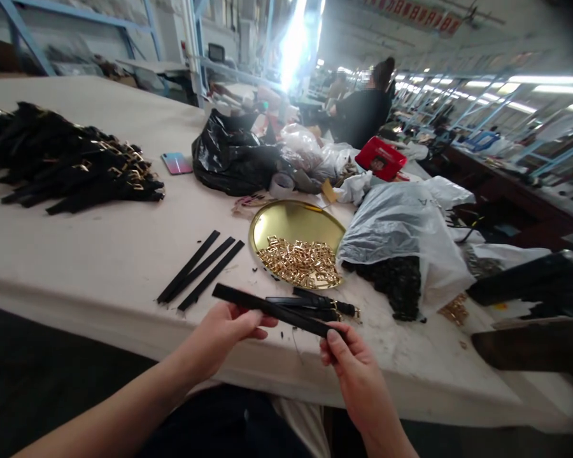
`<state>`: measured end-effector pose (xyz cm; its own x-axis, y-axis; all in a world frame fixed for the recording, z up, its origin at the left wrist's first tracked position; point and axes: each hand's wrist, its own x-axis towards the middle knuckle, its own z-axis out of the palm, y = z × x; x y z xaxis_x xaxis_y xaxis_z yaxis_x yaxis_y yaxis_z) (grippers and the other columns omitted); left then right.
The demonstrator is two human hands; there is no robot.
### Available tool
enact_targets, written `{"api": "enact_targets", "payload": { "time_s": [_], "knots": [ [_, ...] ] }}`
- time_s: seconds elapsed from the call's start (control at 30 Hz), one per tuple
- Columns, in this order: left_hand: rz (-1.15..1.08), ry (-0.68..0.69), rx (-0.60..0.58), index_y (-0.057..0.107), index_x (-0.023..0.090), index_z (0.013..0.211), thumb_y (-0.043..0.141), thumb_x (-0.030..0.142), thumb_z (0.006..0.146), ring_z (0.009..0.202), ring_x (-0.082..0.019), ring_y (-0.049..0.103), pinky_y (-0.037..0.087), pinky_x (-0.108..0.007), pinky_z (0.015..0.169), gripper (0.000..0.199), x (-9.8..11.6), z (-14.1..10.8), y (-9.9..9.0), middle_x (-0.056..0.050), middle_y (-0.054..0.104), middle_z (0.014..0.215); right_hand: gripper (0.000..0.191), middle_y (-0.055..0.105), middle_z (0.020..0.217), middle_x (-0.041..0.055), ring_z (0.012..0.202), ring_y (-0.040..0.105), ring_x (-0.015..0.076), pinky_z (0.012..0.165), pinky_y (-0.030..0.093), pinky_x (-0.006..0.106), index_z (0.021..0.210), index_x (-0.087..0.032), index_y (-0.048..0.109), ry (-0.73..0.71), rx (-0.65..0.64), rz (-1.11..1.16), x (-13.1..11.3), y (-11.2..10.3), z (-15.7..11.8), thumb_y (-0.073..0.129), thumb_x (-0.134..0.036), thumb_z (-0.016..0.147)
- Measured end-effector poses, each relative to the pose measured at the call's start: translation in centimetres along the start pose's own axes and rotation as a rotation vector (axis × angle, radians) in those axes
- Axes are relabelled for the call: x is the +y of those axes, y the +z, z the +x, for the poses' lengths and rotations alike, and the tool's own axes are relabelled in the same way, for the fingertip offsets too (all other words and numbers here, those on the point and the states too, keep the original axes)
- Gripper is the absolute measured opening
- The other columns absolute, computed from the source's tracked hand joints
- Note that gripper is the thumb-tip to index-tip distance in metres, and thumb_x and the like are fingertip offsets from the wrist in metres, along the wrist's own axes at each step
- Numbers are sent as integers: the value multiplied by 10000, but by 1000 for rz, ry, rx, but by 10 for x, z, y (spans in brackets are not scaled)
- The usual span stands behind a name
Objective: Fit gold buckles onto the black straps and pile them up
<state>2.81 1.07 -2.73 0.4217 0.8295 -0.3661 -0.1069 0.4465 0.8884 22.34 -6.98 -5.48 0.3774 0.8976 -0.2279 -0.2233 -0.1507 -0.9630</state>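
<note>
A flat black strap (272, 310) is stretched between my two hands, just above the table's near edge. My left hand (239, 324) grips it near its left part, thumb on top. At the strap's right end, my right hand (348, 353) pinches it between thumb and fingers. Behind it lie a few black straps with gold buckles (348, 309), partly hidden by the held one. To the left, three plain black straps (205, 270) rest side by side. A round gold tray (277, 219) beyond my hands carries a heap of small gold buckles (303, 261).
A large pile of buckled black straps (71, 159) lies at the far left, near a phone (176, 163). Black (233, 152) and clear plastic bags (401, 216), a tape roll (281, 184) and a red pouch (381, 158) stand behind and right. A person (365, 111) is in the background.
</note>
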Motion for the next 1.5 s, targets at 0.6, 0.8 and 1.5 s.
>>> {"api": "enact_targets", "payload": {
  "time_s": [0.6, 0.8, 1.5],
  "knots": [
    [-183, -525, -354, 555, 101, 966, 480, 229, 769, 468, -68, 548, 399, -131, 389, 246, -3, 55, 42, -52, 643, 701, 239, 587, 881, 115, 706, 564, 228, 596, 398, 323, 929, -151, 619, -364, 311, -1559, -26, -112, 129, 438, -269, 828],
    [-326, -607, -284, 544, 80, 981, 462, 162, 751, 582, -98, 605, 428, -137, 416, 258, -4, 56, 42, -93, 652, 793, 212, 572, 824, 116, 578, 545, 218, 471, 329, 300, 857, -160, 626, -377, 242, -2042, -12, -145, 158, 449, -276, 839],
    [650, -16, -329, 526, 163, 833, 340, 369, 837, 398, -82, 440, 346, -166, 390, 278, -11, 16, 28, 45, 485, 504, 308, 663, 748, -7, 638, 603, 123, 646, 489, 247, 896, -245, 686, 99, -94, 16, -3, -1, 26, 740, -389, 630]
  ]
}}
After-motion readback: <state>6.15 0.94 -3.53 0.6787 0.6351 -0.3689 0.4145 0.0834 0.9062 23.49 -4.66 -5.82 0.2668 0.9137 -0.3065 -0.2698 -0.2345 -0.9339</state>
